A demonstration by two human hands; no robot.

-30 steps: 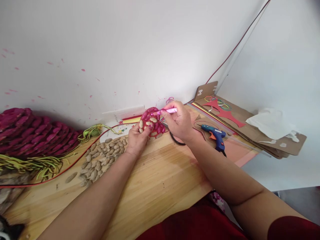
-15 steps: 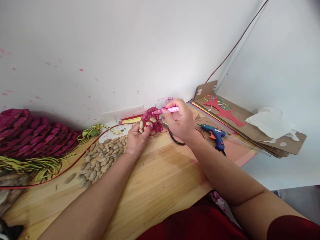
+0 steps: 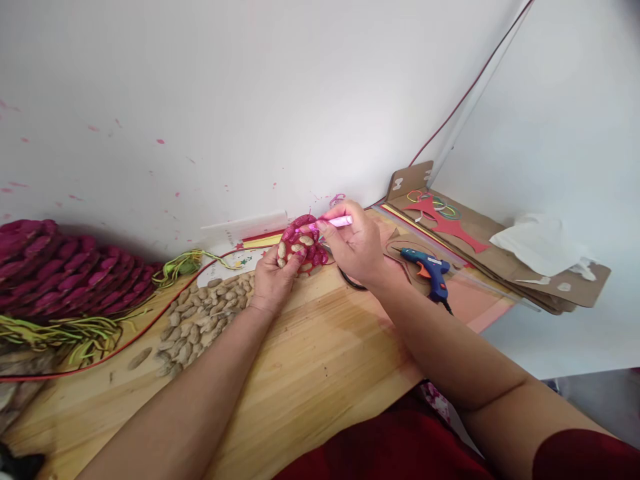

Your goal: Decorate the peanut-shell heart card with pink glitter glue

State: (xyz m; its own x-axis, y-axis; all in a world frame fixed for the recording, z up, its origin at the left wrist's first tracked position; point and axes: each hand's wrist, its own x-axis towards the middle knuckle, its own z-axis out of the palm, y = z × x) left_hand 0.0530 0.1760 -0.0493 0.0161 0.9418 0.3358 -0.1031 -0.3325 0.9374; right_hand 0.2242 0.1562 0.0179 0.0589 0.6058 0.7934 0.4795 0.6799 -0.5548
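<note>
My left hand (image 3: 273,279) is closed on the edge of a peanut-covered piece (image 3: 303,229), tilted up above the wooden table. Several of its peanuts are painted magenta, while a few stay tan. A pink marker (image 3: 341,221) is pinched in my right hand (image 3: 357,243), its tip at the magenta peanuts on the upper part of the piece. Loose unpainted peanuts (image 3: 193,327) lie in a heap left of my left hand. Some of the piece is hidden behind my fingers.
At left stands a row of magenta peanut pieces (image 3: 75,273) with yellow-green yarn (image 3: 95,333). A red cable (image 3: 145,331) crosses the table. To the right lie a blue glue gun (image 3: 431,269), cardboard sheets (image 3: 583,287), a red paper cutout (image 3: 445,223) and white tissue (image 3: 540,243).
The marker and my right hand have shifted slightly left and down over the piece. My left hand keeps its hold in nearly the same place.
</note>
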